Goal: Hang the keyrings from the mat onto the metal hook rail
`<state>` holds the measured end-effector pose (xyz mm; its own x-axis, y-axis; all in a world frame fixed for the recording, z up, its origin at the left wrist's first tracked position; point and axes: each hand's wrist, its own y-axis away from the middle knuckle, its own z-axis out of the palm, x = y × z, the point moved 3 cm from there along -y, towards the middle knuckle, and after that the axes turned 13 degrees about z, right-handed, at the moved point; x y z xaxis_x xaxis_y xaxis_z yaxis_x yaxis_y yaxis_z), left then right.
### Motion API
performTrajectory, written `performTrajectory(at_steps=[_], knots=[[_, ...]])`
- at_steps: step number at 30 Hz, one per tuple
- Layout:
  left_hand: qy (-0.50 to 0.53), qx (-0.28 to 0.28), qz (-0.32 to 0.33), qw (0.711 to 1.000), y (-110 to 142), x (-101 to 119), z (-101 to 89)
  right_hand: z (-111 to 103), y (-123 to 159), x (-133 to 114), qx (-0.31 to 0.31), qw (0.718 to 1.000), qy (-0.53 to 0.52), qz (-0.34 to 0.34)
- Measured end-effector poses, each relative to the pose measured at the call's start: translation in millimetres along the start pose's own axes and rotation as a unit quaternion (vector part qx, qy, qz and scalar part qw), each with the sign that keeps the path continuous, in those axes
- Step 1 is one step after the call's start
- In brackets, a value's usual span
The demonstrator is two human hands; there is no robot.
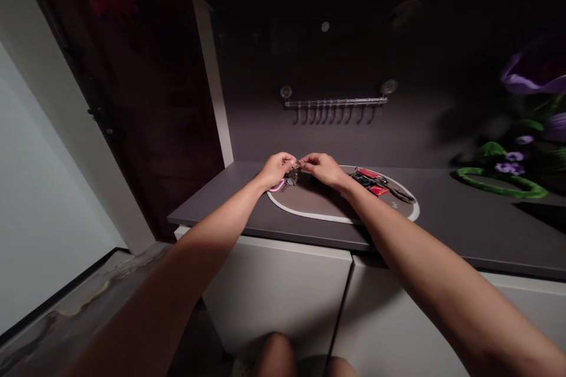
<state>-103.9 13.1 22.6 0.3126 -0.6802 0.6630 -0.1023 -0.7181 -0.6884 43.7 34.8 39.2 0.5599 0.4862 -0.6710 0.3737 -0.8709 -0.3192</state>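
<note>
Over the left part of a grey oval mat with a white rim, my two hands nearly meet. My left hand is closed in a pinch on a bunch of keys that hangs just below its fingers. A pink loop shows under the same hand, beside the keys. My right hand pinches at the small metal ring at the top of the bunch. Fingertips partly hide that ring. To the right of my right hand, red-and-dark packets and a dark-handled tool lie on the mat.
The mat lies on a dark grey countertop above white cabinet doors. A clear rail with several hooks is fixed to the back wall. Purple flowers with a green fuzzy ring stand at right. A dark door is at left.
</note>
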Motion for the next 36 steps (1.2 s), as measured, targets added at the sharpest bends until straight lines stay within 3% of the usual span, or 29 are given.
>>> performTrajectory(at_steps=[10,17,23,27,31,36], knots=[[0.096,0.062,-0.028,0.993,-1.1,6.5,4.4,3.7,-3.7,7.3,-0.003,0.986,-0.165,-0.003],[0.077,0.092,-0.058,0.991,-11.2,15.7,9.1,-0.8,-4.6,4.6,0.022,0.977,-0.213,0.013],[0.034,0.135,-0.007,0.990,-38.5,28.5,2.2,-15.3,-24.8,-16.6,0.053,0.967,-0.246,0.026],[-0.032,0.185,0.032,0.982,-39.2,17.9,-3.2,-23.1,-47.6,-30.0,0.086,0.950,-0.296,0.056],[-0.161,0.131,0.056,0.977,-29.5,4.3,-9.0,-25.3,-69.5,-39.1,0.118,0.931,-0.339,0.074],[-0.336,0.039,0.085,0.937,-23.4,8.0,-15.7,-22.2,-92.5,-41.8,0.162,0.906,-0.374,0.116]])
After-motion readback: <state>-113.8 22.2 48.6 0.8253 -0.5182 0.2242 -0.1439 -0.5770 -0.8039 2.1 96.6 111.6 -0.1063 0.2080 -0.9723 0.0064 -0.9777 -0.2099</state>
